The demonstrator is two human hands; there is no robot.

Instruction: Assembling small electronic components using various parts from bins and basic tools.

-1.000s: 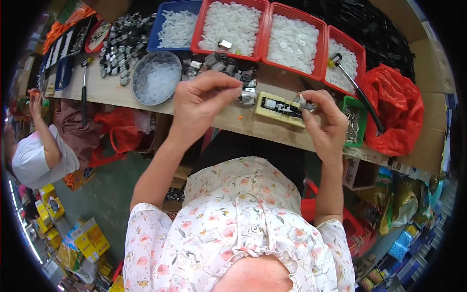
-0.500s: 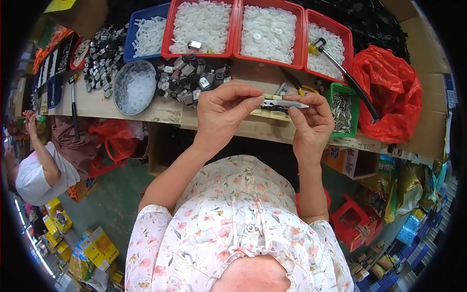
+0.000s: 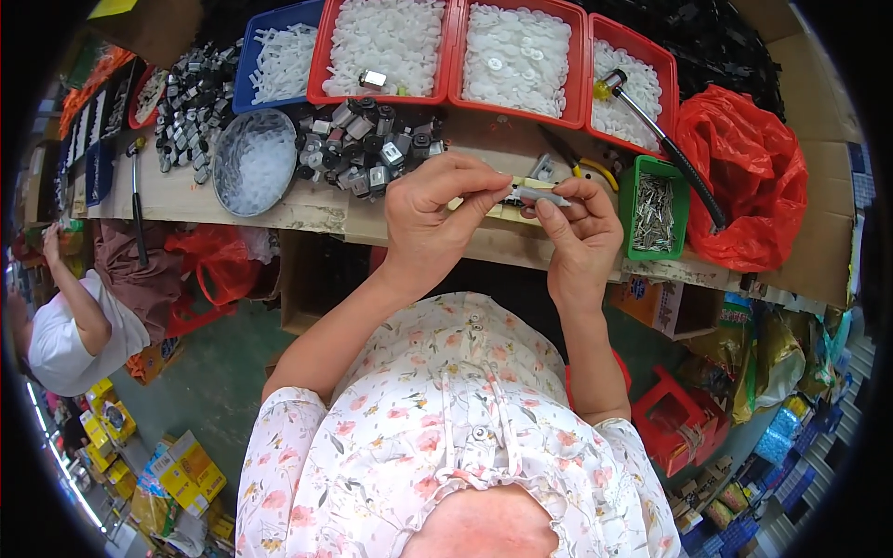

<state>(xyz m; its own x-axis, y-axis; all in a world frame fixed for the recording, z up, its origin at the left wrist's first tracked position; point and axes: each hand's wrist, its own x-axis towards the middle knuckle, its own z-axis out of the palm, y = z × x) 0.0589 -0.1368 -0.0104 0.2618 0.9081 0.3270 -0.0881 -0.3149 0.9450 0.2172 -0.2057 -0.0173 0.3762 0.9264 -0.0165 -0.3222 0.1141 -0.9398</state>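
Note:
Above the bench's near edge, my left hand point(image 3: 437, 219) and my right hand point(image 3: 581, 237) hold a small grey and dark part point(image 3: 542, 195) between them. My left thumb and fingers pinch its left end. The fingers of my right hand close round the right end, where a pale grey pointed piece shows. Just what the part is cannot be made out, as my fingers cover much of it. Behind it lies a yellowish block point(image 3: 510, 214) on the bench. A heap of small metal motors point(image 3: 358, 144) sits beyond my left hand.
Red trays point(image 3: 532, 121) of white plastic pieces line the back, beside a blue tray point(image 3: 244, 100). A round metal dish point(image 3: 223, 167), a green box point(image 3: 633, 209) of metal pins, yellow-handled pliers point(image 3: 600, 174), hammers point(image 3: 665, 144) and a red bag point(image 3: 744, 177) lie around. Another person point(image 3: 79, 325) sits far left.
My right hand has moved a little left, closer to my left hand. Less of the grey part shows between my fingers.

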